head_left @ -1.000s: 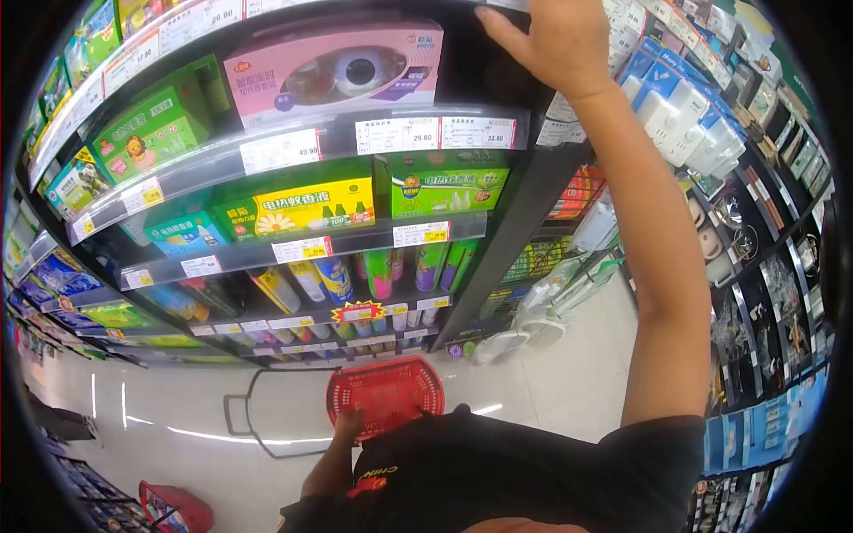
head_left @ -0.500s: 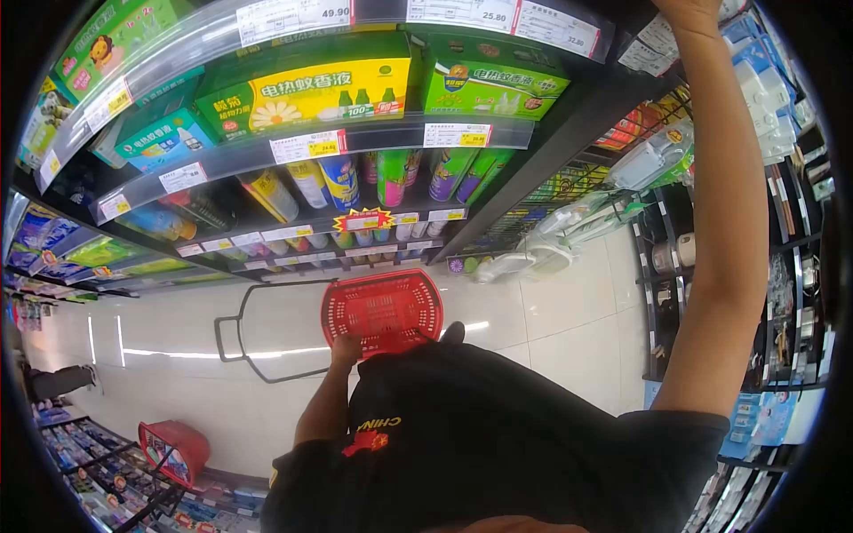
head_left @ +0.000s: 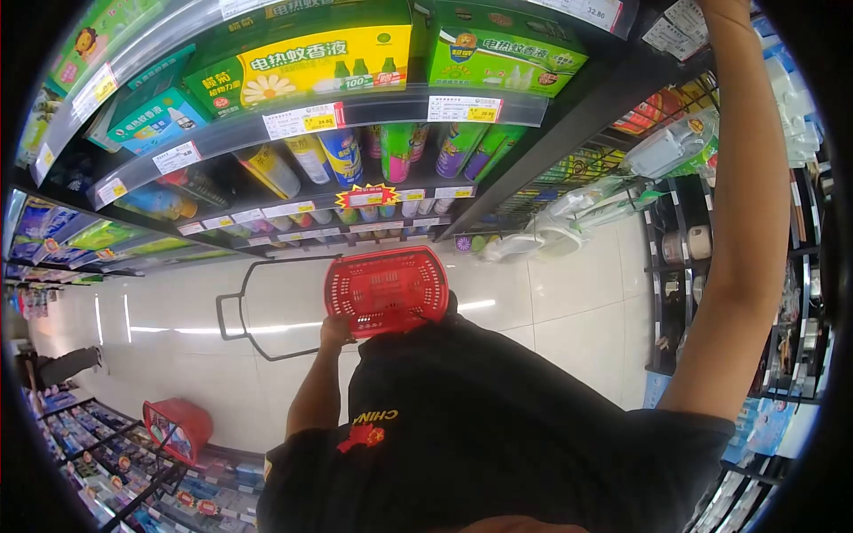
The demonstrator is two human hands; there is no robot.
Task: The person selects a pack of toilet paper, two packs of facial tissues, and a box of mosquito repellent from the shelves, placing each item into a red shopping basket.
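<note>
My left hand [head_left: 337, 331] grips the near left rim of an empty red basket [head_left: 387, 282] low in front of my body. The basket's long dark handle [head_left: 233, 317] extends to the left over the floor. My right arm is raised along the right side, and my right hand [head_left: 724, 9] is cut off by the top edge of the view, so its fingers are hidden. Close to it is a price tag [head_left: 675, 28] on the dark shelf end.
Shelves ahead carry a yellow-green box [head_left: 311, 62], a green box [head_left: 506, 55] and spray cans [head_left: 342, 155]. Bagged goods [head_left: 560, 226] hang at the right. Another red basket [head_left: 178, 428] stands lower left. A person's leg [head_left: 69, 364] shows far left.
The view has shifted slightly, so the shelf goods sit a little higher and larger. The red basket has moved slightly up in view with my left hand. My right arm remains raised.
</note>
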